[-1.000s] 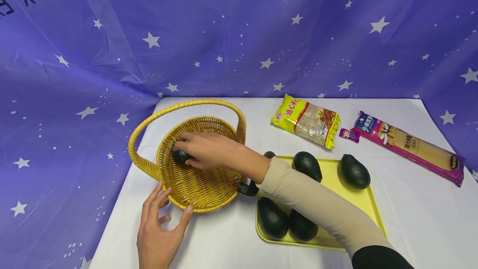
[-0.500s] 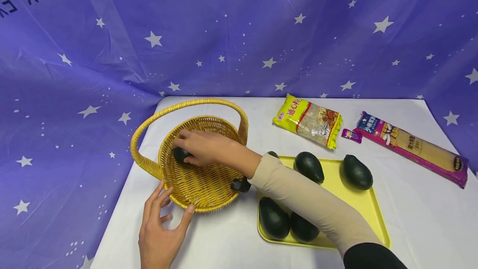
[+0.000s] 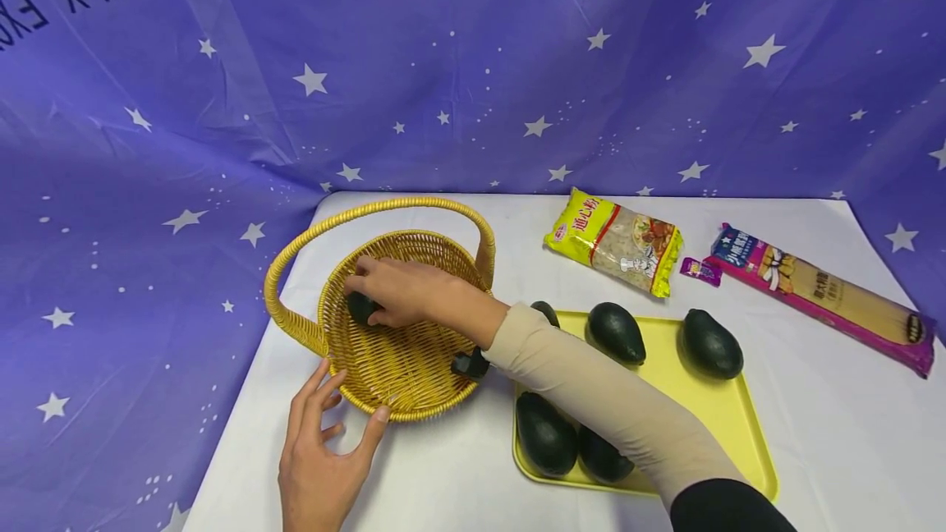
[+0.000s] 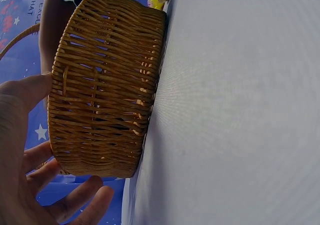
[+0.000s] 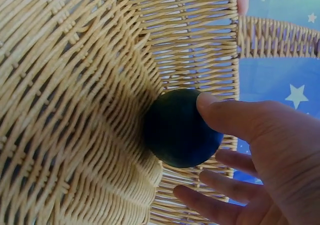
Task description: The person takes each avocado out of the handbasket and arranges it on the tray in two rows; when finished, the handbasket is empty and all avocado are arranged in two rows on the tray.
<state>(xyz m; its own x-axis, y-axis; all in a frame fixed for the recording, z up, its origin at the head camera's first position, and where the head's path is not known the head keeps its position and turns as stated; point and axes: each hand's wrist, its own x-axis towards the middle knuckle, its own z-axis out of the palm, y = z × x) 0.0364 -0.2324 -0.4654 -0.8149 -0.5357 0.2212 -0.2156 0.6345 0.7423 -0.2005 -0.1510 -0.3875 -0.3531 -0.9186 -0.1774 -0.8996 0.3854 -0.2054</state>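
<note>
A round-bottomed wicker basket (image 3: 402, 368) with a tall handle stands at the left of the white table. Inside it, by the far left wall, my right hand (image 3: 399, 292) holds a dark green avocado (image 3: 360, 308). The right wrist view shows the thumb on this avocado (image 5: 180, 130), with the other fingers partly behind and beside it. My left hand (image 3: 325, 450) is at the basket's near left side, fingers spread. Its thumb touches the rim of the basket (image 4: 105, 85) in the left wrist view, while the other fingers extend loosely alongside.
Right of the basket lies a yellow tray (image 3: 687, 384) with several avocados, partly hidden under my right sleeve (image 3: 591, 384). Behind it are a yellow pasta bag (image 3: 617, 243), a small purple packet (image 3: 700, 271) and a long noodle pack (image 3: 820, 294). A starry purple cloth (image 3: 443, 64) hangs behind.
My right wrist and forearm have shifted slightly left over the basket, the hand staying on the avocado. The left hand keeps its place at the rim. The whole head view has drifted a little.
</note>
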